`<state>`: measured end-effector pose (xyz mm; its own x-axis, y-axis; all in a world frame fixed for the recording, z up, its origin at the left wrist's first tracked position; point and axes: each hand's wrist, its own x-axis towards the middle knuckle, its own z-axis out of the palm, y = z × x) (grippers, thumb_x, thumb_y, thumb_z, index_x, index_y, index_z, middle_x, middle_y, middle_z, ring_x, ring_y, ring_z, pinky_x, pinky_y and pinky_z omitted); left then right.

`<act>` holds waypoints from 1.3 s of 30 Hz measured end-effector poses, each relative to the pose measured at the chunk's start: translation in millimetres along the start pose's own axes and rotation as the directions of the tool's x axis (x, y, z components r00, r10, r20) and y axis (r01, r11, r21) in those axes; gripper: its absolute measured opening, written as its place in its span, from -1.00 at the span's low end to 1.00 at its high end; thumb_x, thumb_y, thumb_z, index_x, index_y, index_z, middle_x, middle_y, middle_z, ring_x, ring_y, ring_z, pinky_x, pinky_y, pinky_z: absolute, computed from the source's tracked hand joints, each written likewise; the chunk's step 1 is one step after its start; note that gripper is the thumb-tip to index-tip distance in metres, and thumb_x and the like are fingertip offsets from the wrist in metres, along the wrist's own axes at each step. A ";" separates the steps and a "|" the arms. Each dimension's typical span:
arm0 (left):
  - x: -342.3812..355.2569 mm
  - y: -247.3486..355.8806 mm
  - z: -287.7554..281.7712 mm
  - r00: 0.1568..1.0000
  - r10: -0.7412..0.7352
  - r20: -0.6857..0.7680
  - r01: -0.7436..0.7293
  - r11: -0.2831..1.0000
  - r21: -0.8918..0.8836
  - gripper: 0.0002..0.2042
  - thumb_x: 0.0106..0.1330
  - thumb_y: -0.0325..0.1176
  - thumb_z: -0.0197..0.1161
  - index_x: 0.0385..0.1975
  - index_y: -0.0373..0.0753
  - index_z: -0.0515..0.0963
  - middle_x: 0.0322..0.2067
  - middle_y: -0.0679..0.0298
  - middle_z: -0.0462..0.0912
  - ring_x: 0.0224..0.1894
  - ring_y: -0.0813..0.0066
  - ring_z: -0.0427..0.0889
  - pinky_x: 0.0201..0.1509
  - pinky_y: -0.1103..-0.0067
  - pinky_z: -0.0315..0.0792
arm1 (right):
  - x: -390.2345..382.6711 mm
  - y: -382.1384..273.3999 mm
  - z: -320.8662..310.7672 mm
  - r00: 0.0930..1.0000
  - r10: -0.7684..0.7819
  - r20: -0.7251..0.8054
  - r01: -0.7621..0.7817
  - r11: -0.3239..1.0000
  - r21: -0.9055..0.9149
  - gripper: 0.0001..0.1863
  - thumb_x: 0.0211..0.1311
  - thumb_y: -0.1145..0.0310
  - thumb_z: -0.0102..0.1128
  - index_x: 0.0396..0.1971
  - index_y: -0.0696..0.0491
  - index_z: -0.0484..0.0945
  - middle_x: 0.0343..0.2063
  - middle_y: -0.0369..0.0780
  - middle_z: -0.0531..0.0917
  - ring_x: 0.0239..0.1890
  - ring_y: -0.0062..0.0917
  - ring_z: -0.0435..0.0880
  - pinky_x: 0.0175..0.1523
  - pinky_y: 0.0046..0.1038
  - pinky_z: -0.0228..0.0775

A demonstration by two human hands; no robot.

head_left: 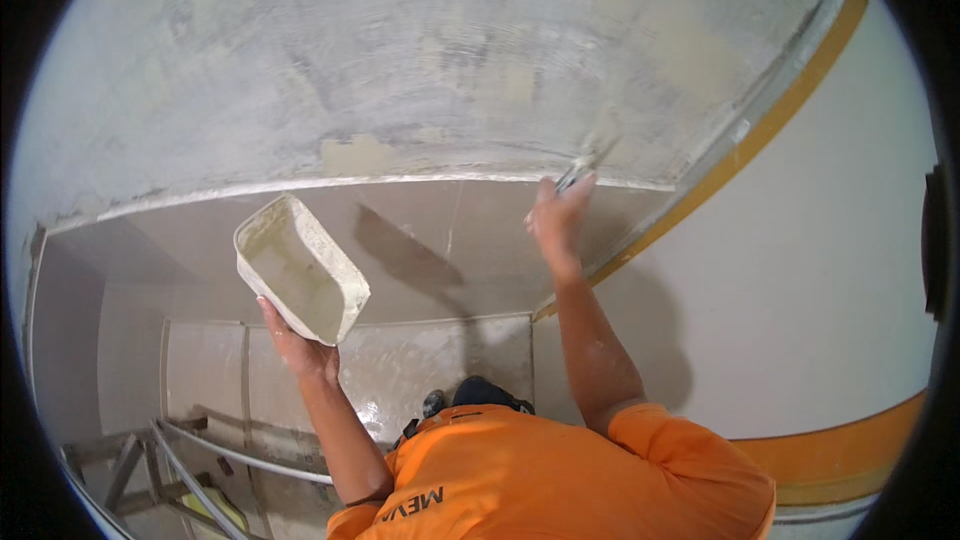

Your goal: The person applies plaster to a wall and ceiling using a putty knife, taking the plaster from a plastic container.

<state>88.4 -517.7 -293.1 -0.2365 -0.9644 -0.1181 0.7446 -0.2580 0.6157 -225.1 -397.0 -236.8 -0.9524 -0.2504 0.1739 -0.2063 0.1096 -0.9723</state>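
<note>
My left hand [298, 342] grips a pale plastic tub [300, 275] from its lower side; the tub is tilted, coated with whitish compound along the rim and inside. In my right hand [560, 215] is a metal putty knife [582, 168], raised at the lower edge of a grey, patchily plastered surface [450, 60] with cream patches. Whether the blade touches that surface I cannot tell. A white ledge line runs along this edge, just behind the knife.
Yellow tape [770, 120] borders a smooth pale wall [800, 280] on the right, with an orange band [820, 450] lower down. A metal frame [175, 465] stands at lower left. Pale tiles [205, 370] and my shoe [435, 402] show below.
</note>
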 end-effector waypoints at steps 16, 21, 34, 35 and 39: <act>-26.1 -15.4 -8.7 0.892 0.249 -0.377 -0.198 0.966 0.169 -0.42 0.57 0.07 -0.15 0.40 -0.22 0.23 0.29 0.15 0.41 0.27 0.19 0.48 0.30 0.27 0.44 | -27.9 105.7 149.4 0.913 -0.118 0.391 0.177 0.977 -0.119 -0.25 0.26 0.43 0.19 0.28 0.47 0.00 -0.22 0.18 0.61 -0.38 -0.15 0.70 -0.27 -0.24 0.59; -11.4 -13.7 -15.8 0.909 0.279 -0.308 -0.254 0.960 0.121 -0.43 0.56 0.06 -0.11 0.37 -0.22 0.27 0.26 0.17 0.45 0.24 0.19 0.51 0.26 0.28 0.48 | 2.1 74.6 124.3 0.854 0.239 0.463 -0.307 0.949 0.075 -0.46 0.26 0.44 0.17 0.11 0.38 0.17 -0.37 0.06 0.61 -0.74 -0.46 0.55 -0.70 -0.50 0.40; 130.7 19.2 -16.6 0.969 0.083 -0.234 -0.056 0.991 0.119 -0.40 0.55 0.10 -0.11 0.40 -0.20 0.23 0.30 0.18 0.41 0.28 0.20 0.47 0.32 0.27 0.43 | -36.7 112.2 195.9 0.811 0.037 0.583 0.332 0.792 -0.513 -0.49 0.12 0.37 0.29 0.06 0.11 0.32 -0.25 0.12 0.66 -0.08 0.10 0.63 0.00 0.05 0.40; 142.3 20.7 -19.7 0.971 0.076 -0.227 -0.045 0.989 0.139 -0.40 0.55 0.10 -0.11 0.40 -0.20 0.23 0.30 0.18 0.41 0.28 0.20 0.47 0.32 0.27 0.43 | -38.6 110.2 202.8 0.861 0.079 0.502 0.258 0.784 -0.565 -0.49 0.11 0.39 0.29 0.06 0.09 0.33 -0.34 0.09 0.67 -0.17 0.10 0.64 -0.05 0.06 0.41; 184.3 19.2 -26.1 0.976 -0.065 -0.205 0.105 0.976 0.189 -0.40 0.57 0.09 -0.15 0.42 -0.20 0.20 0.31 0.16 0.40 0.30 0.18 0.45 0.35 0.26 0.39 | -30.0 133.3 220.1 0.900 -0.122 0.419 0.343 0.790 -0.508 -0.65 0.09 0.43 0.28 -0.10 0.08 0.46 -0.39 0.04 0.66 -0.28 0.08 0.64 -0.16 0.04 0.44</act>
<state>75.4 -701.9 -323.4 -0.1514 -0.9367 -0.3156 0.5838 -0.3424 0.7362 -174.7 -586.6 -406.0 -0.7380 -0.6415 0.2093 -0.6037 0.4891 -0.6296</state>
